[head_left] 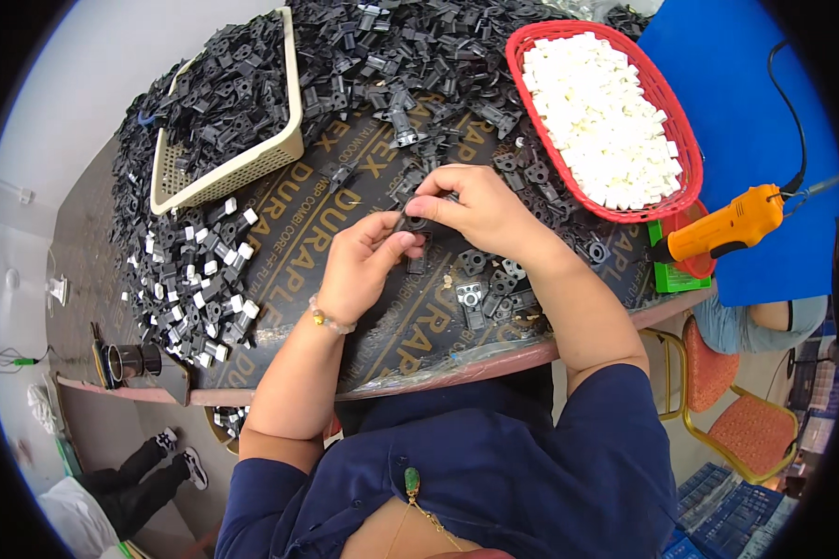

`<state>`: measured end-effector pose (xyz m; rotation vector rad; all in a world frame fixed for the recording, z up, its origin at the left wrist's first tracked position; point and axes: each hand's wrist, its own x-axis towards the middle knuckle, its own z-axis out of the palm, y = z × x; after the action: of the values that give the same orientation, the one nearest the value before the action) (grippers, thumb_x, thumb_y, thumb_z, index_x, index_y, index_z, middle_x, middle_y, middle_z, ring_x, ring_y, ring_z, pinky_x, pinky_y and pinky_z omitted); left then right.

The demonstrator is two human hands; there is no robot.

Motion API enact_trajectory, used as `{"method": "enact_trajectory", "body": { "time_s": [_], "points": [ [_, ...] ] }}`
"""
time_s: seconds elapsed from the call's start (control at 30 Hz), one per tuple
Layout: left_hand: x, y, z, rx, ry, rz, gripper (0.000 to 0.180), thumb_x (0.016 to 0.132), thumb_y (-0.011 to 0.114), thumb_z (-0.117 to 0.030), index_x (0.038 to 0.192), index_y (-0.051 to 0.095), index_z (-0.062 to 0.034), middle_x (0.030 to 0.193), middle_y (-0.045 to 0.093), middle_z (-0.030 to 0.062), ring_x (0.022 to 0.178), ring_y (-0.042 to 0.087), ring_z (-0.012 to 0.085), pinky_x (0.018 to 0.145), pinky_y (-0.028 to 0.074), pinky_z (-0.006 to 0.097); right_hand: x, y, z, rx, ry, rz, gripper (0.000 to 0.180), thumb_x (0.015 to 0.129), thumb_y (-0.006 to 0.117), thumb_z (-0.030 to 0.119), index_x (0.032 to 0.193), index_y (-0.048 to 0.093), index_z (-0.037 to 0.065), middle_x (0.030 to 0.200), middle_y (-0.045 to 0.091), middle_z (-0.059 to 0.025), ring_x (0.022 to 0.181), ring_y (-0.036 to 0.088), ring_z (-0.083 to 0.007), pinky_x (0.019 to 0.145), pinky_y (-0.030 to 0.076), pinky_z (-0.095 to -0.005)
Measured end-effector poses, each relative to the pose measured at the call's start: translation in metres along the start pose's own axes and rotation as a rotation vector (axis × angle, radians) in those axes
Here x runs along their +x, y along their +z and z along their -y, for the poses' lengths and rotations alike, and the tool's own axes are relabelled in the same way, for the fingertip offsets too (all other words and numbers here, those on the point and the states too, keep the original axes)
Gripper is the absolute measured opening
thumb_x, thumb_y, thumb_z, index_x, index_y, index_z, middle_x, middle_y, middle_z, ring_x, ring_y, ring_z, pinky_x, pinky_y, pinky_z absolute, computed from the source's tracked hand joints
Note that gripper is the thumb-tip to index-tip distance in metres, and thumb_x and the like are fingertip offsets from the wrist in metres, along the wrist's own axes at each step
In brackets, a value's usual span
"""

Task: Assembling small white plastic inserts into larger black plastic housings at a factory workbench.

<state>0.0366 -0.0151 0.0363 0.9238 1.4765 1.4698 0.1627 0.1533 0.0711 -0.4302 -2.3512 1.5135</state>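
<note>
Orange power tool (pixel 729 224) before blue board (pixel 732 102); gold-framed red chair (pixel 753 431) at lower right.

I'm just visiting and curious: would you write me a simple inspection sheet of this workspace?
Surface: dark tabletop with yellowish printing, largely covered by parts.
Job's things: heaped black plastic parts, some inside a cream basket; white pieces in a red basket; black-and-white pieces piled at left.
Clutter: orange power tool at the right, by a green container.
Hands: left hand and right hand meet at the fingertips, pinching a small dark part; its details are hidden.
Cables: black cord at the orange tool's rear end.
Surroundings: blue panel, red-seated chairs, another person's legs at lower left.
</note>
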Motion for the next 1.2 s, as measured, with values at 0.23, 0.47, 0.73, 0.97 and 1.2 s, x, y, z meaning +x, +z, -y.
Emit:
{"method": "enact_trajectory", "body": {
  "time_s": [0.23,0.47,0.73,0.97,1.2],
  "points": [
    [0.002,-0.001,0.008,-0.091,0.026,-0.031,0.021,0.097,0.061,-0.005,0.117,0.064,0.0022,0.103,0.072,0.0101,0.093,0.069,0.0145,0.08,0.053,0.026,-0.003,-0.034,0.016,-0.305,-0.081,-0.168,0.025,0.09,0.07,0.025,0.097,0.073,0.001,0.088,0.07,-0.0106,0.083,0.066,-0.0198,0.075,0.051,-0.0331],
    [0.011,-0.011,0.016,-0.592,0.026,-0.046,0.019,0.09,0.064,-0.007,0.109,0.065,-0.0052,0.1,0.068,0.0029,0.09,0.058,0.0123,0.08,0.044,0.027,-0.036,-0.159,-0.059,-1.227,0.399,-0.652,0.032,0.083,0.075,0.019,0.106,0.068,-0.001,0.102,0.066,-0.0255,0.098,0.063,-0.0419,0.087,0.05,-0.0472],
    [0.008,-0.009,0.005,-0.741,0.027,-0.065,0.058,0.089,0.065,-0.003,0.139,0.04,-0.0155,0.097,0.064,0.0035,0.088,0.06,0.0164,0.077,0.045,0.03,-0.006,-0.085,-0.012,-0.243,0.044,-0.645,0.025,0.085,0.073,0.015,0.106,0.067,0.001,0.094,0.07,-0.0124,0.081,0.069,-0.0217,0.074,0.054,-0.0344],
    [0.015,-0.011,0.017,-0.532,0.123,-0.236,0.05,0.086,0.073,0.001,0.126,0.045,-0.0096,0.102,0.064,0.0029,0.093,0.063,0.0132,0.075,0.049,0.025,0.006,0.024,-0.017,0.573,0.179,0.046,0.024,0.09,0.07,0.006,0.109,0.065,-0.006,0.095,0.07,-0.0106,0.083,0.07,-0.0153,0.073,0.056,-0.0271],
    [0.013,0.001,0.01,-0.442,0.225,-0.318,0.057,0.086,0.072,0.005,0.135,0.045,-0.0067,0.11,0.062,0.0039,0.1,0.062,0.0131,0.09,0.053,0.03,0.004,0.034,-0.015,0.73,0.204,-0.011,0.015,0.089,0.071,0.003,0.1,0.066,-0.006,0.091,0.071,-0.0118,0.08,0.07,-0.0154,0.069,0.057,-0.0259]
  ]
}}
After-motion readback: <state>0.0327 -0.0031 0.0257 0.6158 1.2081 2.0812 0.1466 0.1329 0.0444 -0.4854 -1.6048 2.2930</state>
